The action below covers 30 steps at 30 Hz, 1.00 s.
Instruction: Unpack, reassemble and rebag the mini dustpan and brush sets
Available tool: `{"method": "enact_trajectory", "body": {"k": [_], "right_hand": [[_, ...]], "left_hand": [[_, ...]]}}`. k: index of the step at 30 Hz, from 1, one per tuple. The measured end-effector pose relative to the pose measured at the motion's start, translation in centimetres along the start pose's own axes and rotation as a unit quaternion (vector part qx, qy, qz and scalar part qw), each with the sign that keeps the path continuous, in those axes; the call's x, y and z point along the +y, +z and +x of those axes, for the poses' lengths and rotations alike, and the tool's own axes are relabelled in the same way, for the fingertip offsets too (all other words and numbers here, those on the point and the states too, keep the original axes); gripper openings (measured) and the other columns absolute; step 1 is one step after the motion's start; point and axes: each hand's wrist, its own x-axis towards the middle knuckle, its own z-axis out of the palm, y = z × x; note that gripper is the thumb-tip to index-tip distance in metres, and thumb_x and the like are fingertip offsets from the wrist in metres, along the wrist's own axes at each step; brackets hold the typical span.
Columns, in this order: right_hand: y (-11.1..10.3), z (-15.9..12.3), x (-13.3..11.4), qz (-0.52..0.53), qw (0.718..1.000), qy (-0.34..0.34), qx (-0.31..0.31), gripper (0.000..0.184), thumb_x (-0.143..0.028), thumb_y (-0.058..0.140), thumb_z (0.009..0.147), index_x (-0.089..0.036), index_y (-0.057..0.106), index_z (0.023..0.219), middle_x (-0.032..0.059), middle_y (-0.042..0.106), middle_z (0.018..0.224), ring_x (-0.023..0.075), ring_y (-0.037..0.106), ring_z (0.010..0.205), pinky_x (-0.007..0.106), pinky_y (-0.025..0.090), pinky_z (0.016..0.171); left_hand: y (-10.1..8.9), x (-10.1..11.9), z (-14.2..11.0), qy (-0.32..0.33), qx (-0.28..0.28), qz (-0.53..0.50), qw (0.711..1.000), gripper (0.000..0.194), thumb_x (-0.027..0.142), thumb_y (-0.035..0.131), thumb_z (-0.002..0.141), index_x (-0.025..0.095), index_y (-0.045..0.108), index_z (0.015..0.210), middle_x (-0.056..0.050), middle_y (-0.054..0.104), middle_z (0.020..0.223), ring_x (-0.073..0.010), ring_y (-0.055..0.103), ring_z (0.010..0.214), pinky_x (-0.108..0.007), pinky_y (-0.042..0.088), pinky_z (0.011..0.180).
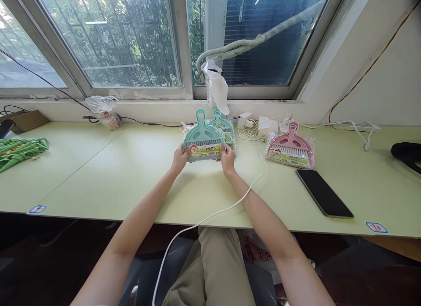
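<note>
Both my hands grip a teal dustpan and brush set point(203, 141) in clear wrapping with a yellow-green label. My left hand point(180, 159) is closed on its lower left corner, my right hand point(227, 160) on its lower right corner. It is held tilted up over the table, handle pointing away from me. Partly hidden behind it is a second wrapped teal dustpan and brush set point(226, 126). Off to the right, a pink dustpan and brush set point(291, 147) lies in similar wrapping, apart from my hands.
A black phone point(324, 193) lies on the pale green table point(98, 174). A white cable point(226, 208) crosses over my right forearm. Chargers point(265, 127) and a plastic bag point(104, 113) stand by the window wall. Green leaf-like strips point(23, 150) lie far left, a black item point(408, 156) far right.
</note>
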Motion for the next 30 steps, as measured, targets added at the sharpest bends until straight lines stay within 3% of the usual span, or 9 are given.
{"method": "enact_trajectory", "body": {"k": [16, 24, 30], "right_hand": [[0.1, 0.0, -0.1, -0.001, 1.000, -0.008, -0.006, 0.051, -0.060, 0.050, 0.085, -0.017, 0.066, 0.106, 0.0025, 0.058, 0.082, 0.0115, 0.051, 0.063, 0.023, 0.054, 0.046], [-0.4, 0.6, -0.7, 0.040, 0.993, 0.015, -0.109, 0.059, -0.062, 0.058, 0.077, -0.019, 0.065, 0.117, 0.0008, 0.054, 0.079, 0.0175, 0.056, 0.082, 0.027, 0.059, 0.057], [-0.6, 0.5, -0.4, -0.026, 0.993, -0.015, -0.110, 0.061, -0.064, 0.060, 0.075, -0.018, 0.067, 0.115, -0.0010, 0.055, 0.072, 0.0148, 0.052, 0.070, 0.028, 0.058, 0.057]], "left_hand": [[-0.2, 0.0, 0.0, -0.002, 0.010, 0.008, 1.000, 0.030, 0.044, 0.066, 0.081, 0.018, 0.053, 0.087, -0.001, 0.060, 0.073, -0.0135, 0.059, 0.049, -0.026, 0.050, 0.041], [-1.2, -0.1, 0.5, -0.017, 0.019, -0.007, 1.000, 0.029, 0.041, 0.066, 0.082, 0.016, 0.058, 0.094, -0.001, 0.062, 0.073, -0.0126, 0.058, 0.047, -0.026, 0.049, 0.041], [-1.2, -0.2, 0.6, -0.025, 0.024, 0.008, 0.999, 0.024, 0.037, 0.065, 0.082, 0.016, 0.055, 0.089, 0.001, 0.057, 0.065, -0.0141, 0.058, 0.044, -0.026, 0.048, 0.038]]}}
